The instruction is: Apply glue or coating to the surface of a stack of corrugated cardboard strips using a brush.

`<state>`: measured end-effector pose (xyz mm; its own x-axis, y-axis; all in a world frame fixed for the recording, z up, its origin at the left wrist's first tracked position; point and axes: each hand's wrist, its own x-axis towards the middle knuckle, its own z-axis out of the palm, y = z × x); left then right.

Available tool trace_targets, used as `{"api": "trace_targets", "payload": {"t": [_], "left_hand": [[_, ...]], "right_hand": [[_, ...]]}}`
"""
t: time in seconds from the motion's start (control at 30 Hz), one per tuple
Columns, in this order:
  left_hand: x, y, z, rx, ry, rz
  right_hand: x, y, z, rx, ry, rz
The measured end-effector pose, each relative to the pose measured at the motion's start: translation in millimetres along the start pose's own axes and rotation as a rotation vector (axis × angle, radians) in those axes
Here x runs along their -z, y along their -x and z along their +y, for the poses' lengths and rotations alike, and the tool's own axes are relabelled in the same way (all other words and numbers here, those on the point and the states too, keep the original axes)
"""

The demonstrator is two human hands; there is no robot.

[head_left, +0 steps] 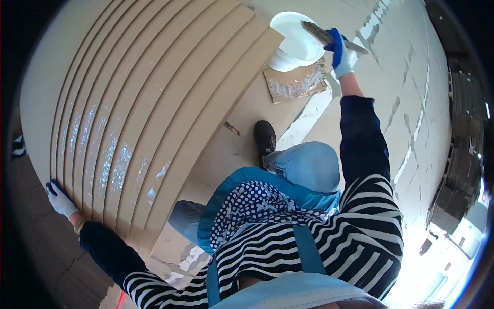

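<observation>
Fingers of the right hand (341, 54), gloved in white and blue, close in a firm grip around the handle of a wide brush (329, 36). The brush's long axis runs away from that grip up and leftward, its bristle end over the open white bucket (296, 44) just beside it. Below the bucket lies a glue-smeared cardboard scrap (296, 82). Well apart, the left hand (60, 200) rests flat, grip wide, on the near edge of the fanned cardboard sheets (149, 113).
</observation>
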<state>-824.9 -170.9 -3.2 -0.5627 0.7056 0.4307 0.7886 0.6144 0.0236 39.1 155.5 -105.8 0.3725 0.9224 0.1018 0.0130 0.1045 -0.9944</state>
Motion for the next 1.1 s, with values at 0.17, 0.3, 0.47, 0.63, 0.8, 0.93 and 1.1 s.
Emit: {"api": "trace_targets", "payload": {"t": [0.17,0.3,0.47,0.63,0.8,0.93,1.1], "left_hand": [[0,-2,-14,-0.063,-0.050,0.035],[1,-2,-16,-0.058,-0.036,0.031],[0,-1,-14,-0.027,-0.009,0.024],[2,-1,-16,-0.023,0.017,0.019],[-1,-3,-16,0.005,-0.014,0.003],[-2,-1,-8,0.034,0.010,-0.004],[11,-1,-18,0.035,-0.042,0.003]], "right_hand": [[-21,-20,23,-0.106,0.109,-0.126],[-28,-33,37,-0.130,0.287,-0.109],[-33,-39,50,-0.199,0.325,-0.094],[-47,-41,68,-0.265,0.409,-0.147],[-57,-42,98,-0.291,0.408,-0.153],[-59,-39,114,-0.368,0.499,-0.198],[-66,-34,105,-0.370,0.416,-0.123]]}}
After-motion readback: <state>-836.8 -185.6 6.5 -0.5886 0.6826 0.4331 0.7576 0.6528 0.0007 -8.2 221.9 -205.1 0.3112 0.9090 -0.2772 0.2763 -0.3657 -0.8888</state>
